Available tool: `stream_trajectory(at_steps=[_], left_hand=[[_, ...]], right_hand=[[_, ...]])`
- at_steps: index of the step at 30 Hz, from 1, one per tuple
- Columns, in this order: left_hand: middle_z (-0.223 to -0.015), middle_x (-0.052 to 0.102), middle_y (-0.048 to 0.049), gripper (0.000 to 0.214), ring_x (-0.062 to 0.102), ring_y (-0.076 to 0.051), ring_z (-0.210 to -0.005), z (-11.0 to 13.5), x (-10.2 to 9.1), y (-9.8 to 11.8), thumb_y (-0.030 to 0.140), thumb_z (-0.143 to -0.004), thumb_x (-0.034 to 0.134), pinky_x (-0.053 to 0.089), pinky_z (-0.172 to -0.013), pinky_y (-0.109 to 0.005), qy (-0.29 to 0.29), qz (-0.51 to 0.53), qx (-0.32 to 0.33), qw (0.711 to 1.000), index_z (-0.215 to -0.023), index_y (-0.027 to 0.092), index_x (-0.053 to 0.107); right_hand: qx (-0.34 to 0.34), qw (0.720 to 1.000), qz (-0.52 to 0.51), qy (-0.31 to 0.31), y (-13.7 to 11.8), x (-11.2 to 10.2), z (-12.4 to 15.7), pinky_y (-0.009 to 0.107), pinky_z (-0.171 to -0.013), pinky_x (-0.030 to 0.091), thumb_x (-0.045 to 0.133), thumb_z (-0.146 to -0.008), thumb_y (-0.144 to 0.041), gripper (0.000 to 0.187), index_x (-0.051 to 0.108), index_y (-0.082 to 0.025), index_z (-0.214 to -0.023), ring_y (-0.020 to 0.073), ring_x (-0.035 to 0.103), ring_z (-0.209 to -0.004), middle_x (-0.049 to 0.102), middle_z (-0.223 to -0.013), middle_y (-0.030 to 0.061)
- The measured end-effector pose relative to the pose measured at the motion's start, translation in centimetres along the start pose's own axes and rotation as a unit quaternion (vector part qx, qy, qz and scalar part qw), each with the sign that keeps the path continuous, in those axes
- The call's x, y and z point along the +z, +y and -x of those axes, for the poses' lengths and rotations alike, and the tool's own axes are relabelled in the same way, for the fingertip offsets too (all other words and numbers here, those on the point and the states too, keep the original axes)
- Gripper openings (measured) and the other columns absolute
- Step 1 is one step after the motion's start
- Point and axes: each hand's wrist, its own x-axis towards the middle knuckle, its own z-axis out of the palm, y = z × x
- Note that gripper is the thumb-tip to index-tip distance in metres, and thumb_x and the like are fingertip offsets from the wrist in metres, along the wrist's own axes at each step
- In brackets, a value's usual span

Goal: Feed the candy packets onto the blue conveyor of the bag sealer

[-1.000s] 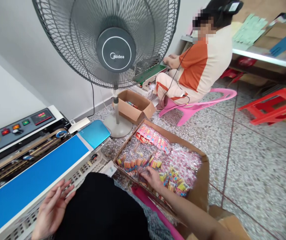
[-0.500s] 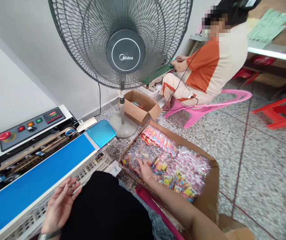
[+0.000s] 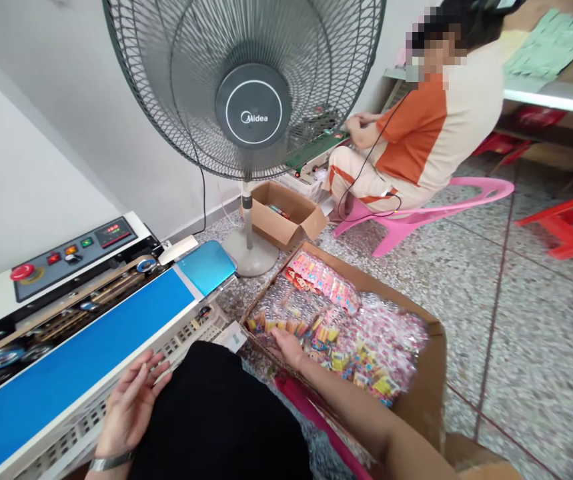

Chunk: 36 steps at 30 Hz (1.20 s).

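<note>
My left hand (image 3: 133,400) rests palm up beside the blue conveyor belt (image 3: 131,340), against my dark-clothed leg. Its fingers are apart and loosely bent, with nothing in them. Inside an open cardboard box (image 3: 433,373), my right hand (image 3: 289,347) lies at the near left side. Its fingers curl down onto clear plastic packets (image 3: 281,300) with small colourful pieces inside; the fingertips are partly hidden among them. Pink printed packets (image 3: 323,277) lie in a row at the box's far side. More shiny packets with yellow labels fill the middle.
A big standing fan (image 3: 253,107) rises in front of me. A machine control panel (image 3: 73,257) is at the left. Behind the fan is a smaller cardboard box (image 3: 286,213). A co-worker (image 3: 426,140) sits on a pink chair (image 3: 391,230); a red stool (image 3: 571,223) stands right.
My right hand has shifted slightly toward the near side of the box, its fingers more curled. My left hand stays in its pose. The whole view has moved a little.
</note>
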Motion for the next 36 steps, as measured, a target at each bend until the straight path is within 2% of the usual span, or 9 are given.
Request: stream_trajectory(at_steps=[4, 8, 14, 18, 20, 24, 28, 31, 36], left_hand=[[-0.097, 0.068, -0.0034, 0.039, 0.064, -0.021, -0.085, 0.3, 1.0, 0.0, 0.031, -0.061, 0.076, 0.055, -0.072, -0.032, -0.015, -0.042, 0.012, 0.999, -0.097, 0.022, 0.064], [-0.104, 0.065, -0.0069, 0.04, 0.063, -0.023, -0.09, 1.0, 4.0, -0.4, 0.033, -0.067, 0.072, 0.053, -0.076, -0.034, -0.062, -0.144, 0.08, 0.984, -0.103, 0.021, 0.06], [-0.123, 0.056, -0.0108, 0.061, 0.049, -0.026, -0.116, 1.3, 14.1, -3.4, 0.03, -0.063, 0.074, 0.038, -0.1, -0.043, -0.22, -0.235, 0.187, 0.928, -0.119, 0.022, 0.05], [-0.122, 0.057, -0.0135, 0.076, 0.054, -0.029, -0.11, 0.7, 19.6, -4.8, 0.026, -0.053, 0.08, 0.04, -0.097, -0.044, -0.304, -0.18, 0.164, 0.921, -0.121, 0.018, 0.048], [-0.113, 0.062, -0.0131, 0.065, 0.059, -0.028, -0.101, 0.7, 20.5, -4.9, 0.026, -0.056, 0.079, 0.045, -0.09, -0.043, -0.324, -0.13, 0.127, 0.929, -0.115, 0.017, 0.053], [-0.098, 0.068, -0.0108, 0.051, 0.064, -0.025, -0.085, 0.9, 19.9, -5.1, 0.024, -0.056, 0.079, 0.051, -0.078, -0.038, -0.27, -0.031, 0.066, 0.96, -0.102, 0.015, 0.059], [-0.085, 0.07, -0.008, 0.045, 0.065, -0.022, -0.072, 0.7, 18.7, -4.8, 0.021, -0.052, 0.081, 0.051, -0.069, -0.034, -0.208, -0.003, 0.068, 0.976, -0.091, 0.014, 0.061], [-0.085, 0.07, -0.0079, 0.045, 0.065, -0.021, -0.071, 0.3, 18.2, -3.9, 0.021, -0.054, 0.08, 0.051, -0.068, -0.034, -0.179, 0.025, 0.083, 0.98, -0.093, 0.014, 0.059], [-0.087, 0.069, -0.0083, 0.045, 0.064, -0.021, -0.072, -0.6, 17.4, -2.0, 0.021, -0.054, 0.08, 0.051, -0.07, -0.033, -0.118, 0.033, 0.134, 0.983, -0.092, 0.013, 0.058]], right_hand=[[-0.011, 0.997, -0.068, 0.022, -0.2, -1.2, -0.5, 0.027, -0.078, 0.043, 0.059, -0.075, -0.024, 0.03, 0.053, -0.022, -0.104, 0.0178, 0.058, -0.088, 0.063, -0.096, 0.0028], [0.017, 0.991, -0.111, 0.07, -0.6, -6.0, -0.5, 0.029, -0.076, 0.043, 0.06, -0.075, -0.031, 0.031, 0.053, -0.02, -0.104, 0.0179, 0.058, -0.082, 0.063, -0.094, 0.0023], [-0.022, 0.981, -0.192, 0.031, -4.2, -16.0, -2.0, 0.027, -0.071, 0.044, 0.068, -0.068, -0.035, 0.042, 0.051, -0.019, -0.104, 0.0162, 0.056, -0.079, 0.06, -0.089, -0.0002], [-0.066, 0.972, -0.223, -0.037, -7.9, -19.3, -3.9, 0.025, -0.071, 0.044, 0.072, -0.065, -0.033, 0.047, 0.051, -0.018, -0.104, 0.0159, 0.054, -0.082, 0.059, -0.091, -0.0005], [-0.079, 0.968, -0.234, -0.036, -9.3, -19.4, -4.8, 0.025, -0.07, 0.044, 0.072, -0.064, -0.032, 0.047, 0.051, -0.018, -0.104, 0.0152, 0.054, -0.081, 0.059, -0.09, -0.0014], [-0.08, 0.973, -0.217, 0.006, -11.1, -17.8, -6.1, 0.026, -0.072, 0.045, 0.07, -0.066, -0.029, 0.045, 0.052, -0.019, -0.106, 0.0151, 0.055, -0.082, 0.059, -0.09, -0.0016], [-0.098, 0.969, -0.221, 0.05, -12.3, -16.2, -6.8, 0.03, -0.082, 0.045, 0.069, -0.066, -0.026, 0.058, 0.046, -0.021, -0.119, 0.0178, 0.055, -0.094, 0.057, -0.105, 0.0026], [-0.077, 0.956, -0.259, 0.115, -12.4, -15.1, -6.6, 0.029, -0.077, 0.048, 0.066, -0.069, -0.029, 0.071, 0.032, -0.022, -0.131, 0.0183, 0.055, -0.097, 0.048, -0.12, 0.0093], [-0.028, 0.962, -0.245, 0.119, -12.4, -12.4, -5.9, 0.027, -0.065, 0.049, 0.067, -0.069, -0.032, 0.051, 0.047, -0.021, -0.114, 0.015, 0.058, -0.073, 0.058, -0.09, 0.0029]])
